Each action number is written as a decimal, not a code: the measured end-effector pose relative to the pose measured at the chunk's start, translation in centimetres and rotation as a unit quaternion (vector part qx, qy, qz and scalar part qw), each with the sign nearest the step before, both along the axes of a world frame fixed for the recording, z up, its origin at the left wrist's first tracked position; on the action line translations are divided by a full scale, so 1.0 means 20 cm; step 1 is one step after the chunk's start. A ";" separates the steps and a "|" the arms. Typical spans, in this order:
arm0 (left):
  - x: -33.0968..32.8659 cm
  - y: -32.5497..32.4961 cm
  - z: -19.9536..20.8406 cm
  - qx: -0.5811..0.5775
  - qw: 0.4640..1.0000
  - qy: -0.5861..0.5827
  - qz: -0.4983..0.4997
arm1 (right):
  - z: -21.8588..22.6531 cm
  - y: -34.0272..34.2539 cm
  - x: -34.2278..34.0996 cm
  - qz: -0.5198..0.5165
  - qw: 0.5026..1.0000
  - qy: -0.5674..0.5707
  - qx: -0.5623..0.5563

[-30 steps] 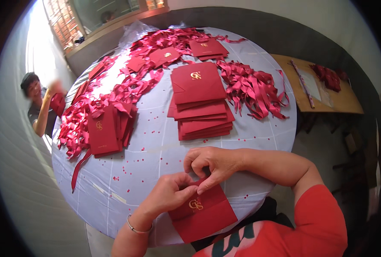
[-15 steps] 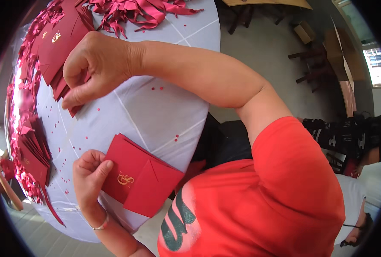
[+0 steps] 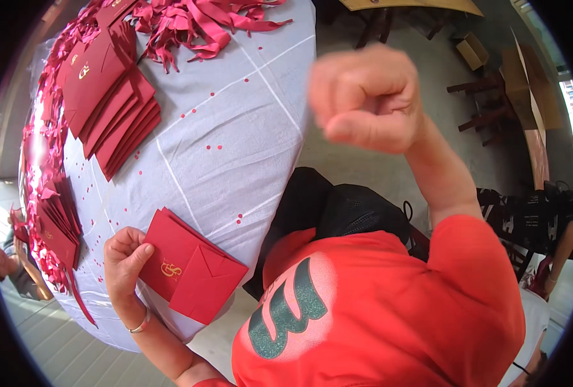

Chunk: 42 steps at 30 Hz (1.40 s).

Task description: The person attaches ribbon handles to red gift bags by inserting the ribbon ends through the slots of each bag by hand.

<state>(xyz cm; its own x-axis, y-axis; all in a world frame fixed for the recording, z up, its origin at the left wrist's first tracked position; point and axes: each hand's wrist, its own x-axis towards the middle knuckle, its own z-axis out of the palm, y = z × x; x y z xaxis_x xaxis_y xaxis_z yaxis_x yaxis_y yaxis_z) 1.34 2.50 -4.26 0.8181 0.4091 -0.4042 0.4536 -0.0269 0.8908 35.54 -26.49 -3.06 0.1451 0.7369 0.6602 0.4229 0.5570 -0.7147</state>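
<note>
left hand [image 3: 126, 258]: fingers pinch red folded bag [image 3: 199, 274] at table's [image 3: 199, 151] near edge | right hand [image 3: 367, 100]: fingers curled closed, contents unclear | light, steady pinch should avoid creases

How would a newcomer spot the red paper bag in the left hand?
Find the large, pale-cloth-covered table, then its near edge beside the red short-sleeved shirt. There the person's left hand grips a flat, folded, red paper bag with a gold emblem. Unlike the stacked red bags, it sits apart, under that hand's thumb.
</note>
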 end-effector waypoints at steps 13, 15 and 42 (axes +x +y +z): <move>0.03 -0.03 0.02 -0.019 1.000 -0.013 0.002 | -1.28 -0.20 -0.16 0.021 0.825 -0.070 -0.560; 0.02 -0.02 0.01 -0.012 1.000 -0.029 0.000 | -1.35 -0.10 -0.13 0.178 0.808 0.048 -0.560; -0.03 -0.07 0.04 0.034 0.999 -0.017 -0.002 | -0.48 -0.19 0.18 -0.412 0.849 0.170 -0.284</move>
